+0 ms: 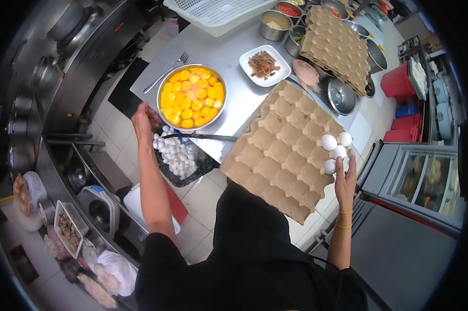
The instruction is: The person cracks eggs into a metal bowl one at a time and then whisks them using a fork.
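Observation:
My right hand [346,179] is at the right edge of a cardboard egg tray [283,147], thumb and fingers apart beside several white eggs [329,142]. The fingertips are close to the lower eggs; whether they touch is unclear. Most of the tray's cups hold no egg. My left hand [146,122] is by the left rim of a metal bowl [224,106] full of yellow egg yolks [191,98]. Its fingers look loosely spread, partly hidden, with nothing visible in them. Just below it, a black plastic bag [205,165] contains many white eggshells [178,158].
A fork [166,72] lies beside the bowl on the steel table [229,57]. Behind are a white dish [265,66] of browned pieces, stacked egg trays [340,44], an empty metal bowl [342,96] and a white basket [218,15]. A glass-topped fridge [421,176] stands right.

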